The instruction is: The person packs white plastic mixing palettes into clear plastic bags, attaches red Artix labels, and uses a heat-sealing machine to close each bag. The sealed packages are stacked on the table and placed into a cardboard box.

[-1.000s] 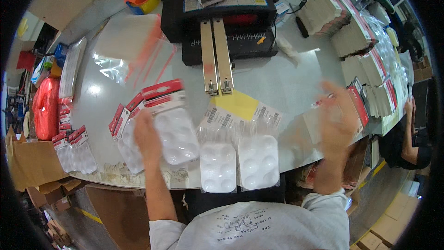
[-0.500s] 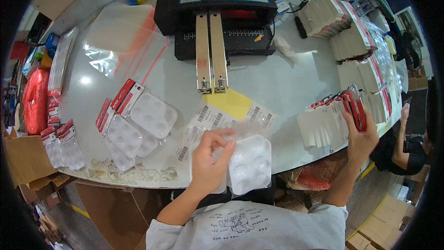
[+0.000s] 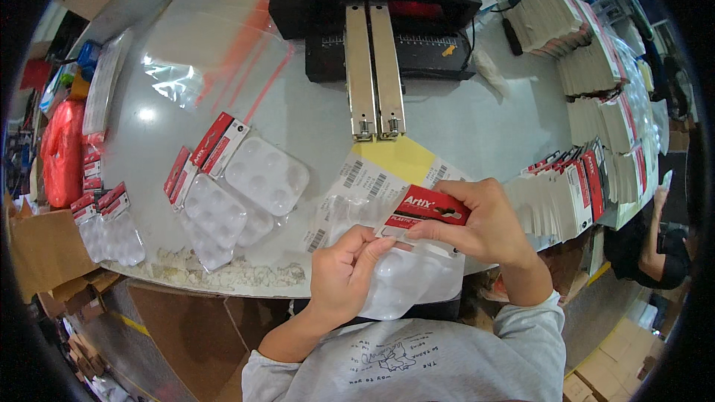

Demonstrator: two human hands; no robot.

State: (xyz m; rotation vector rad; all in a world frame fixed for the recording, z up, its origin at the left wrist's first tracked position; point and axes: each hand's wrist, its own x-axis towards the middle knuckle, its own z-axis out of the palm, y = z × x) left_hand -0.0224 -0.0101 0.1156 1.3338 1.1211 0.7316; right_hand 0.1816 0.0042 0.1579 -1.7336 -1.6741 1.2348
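Head view: right hand (image 3: 493,225) fingers clamp 1 red-and-white header card (image 3: 417,208) over bagged white palettes (image 3: 395,283) at table (image 3: 477,123) edge; left hand (image 3: 335,272) fingers narrow at card's lower-left corner, exact grip unclear.

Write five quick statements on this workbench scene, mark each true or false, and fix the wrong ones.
1. The right hand holds a red-and-white card. True.
2. The flat clear bags lie right of the black machine. False: the flat clear bags lie left of it.
3. Two metal bars extend from the black machine toward the hands. True.
4. The left hand is far from the right hand. False: they are close together.
5. A yellow sheet lies near the bars' front ends. True.
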